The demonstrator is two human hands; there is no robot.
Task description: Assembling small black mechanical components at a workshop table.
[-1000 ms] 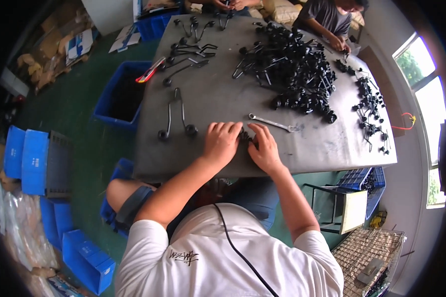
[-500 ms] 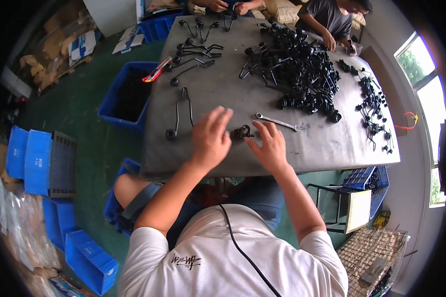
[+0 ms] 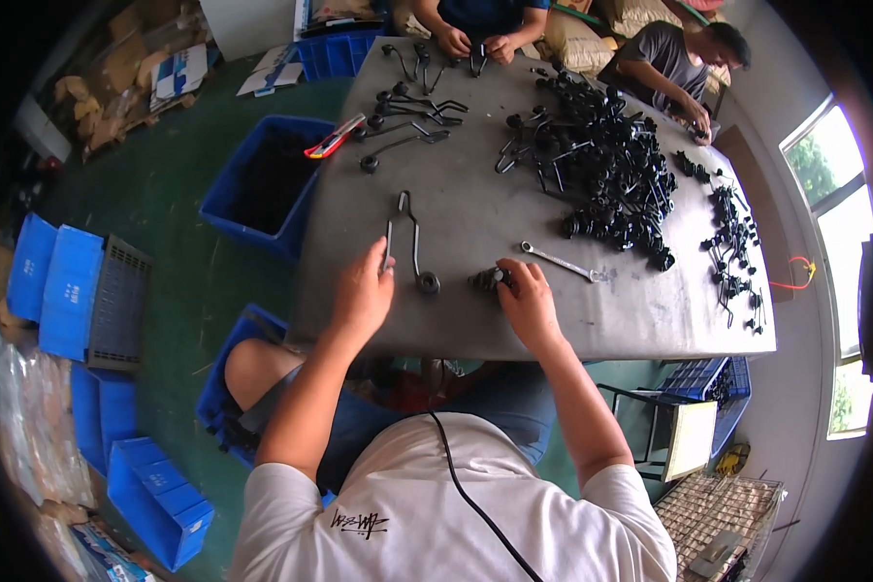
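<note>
Left hand [image 3: 363,299]: left of centre, fingers half closed at the lower end of a wire rod's left leg; the grip itself is hidden.
Right hand [image 3: 530,303]: centre, fingers curled over a ribbed black piece [image 3: 482,279] on the grey tabletop [image 3: 475,332]; firmness of hold cannot be told.
Bent wire rod [image 3: 416,241]: centre, loop pointing up the frame, black roller at its right leg's end.
Combination wrench [image 3: 560,262]: right of centre, slanting.
Black parts heap [image 3: 611,160]: upper right.
Utility knife [image 3: 335,137]: upper left, red, at the table edge.
Co-workers: two, top, handling small parts.
</note>
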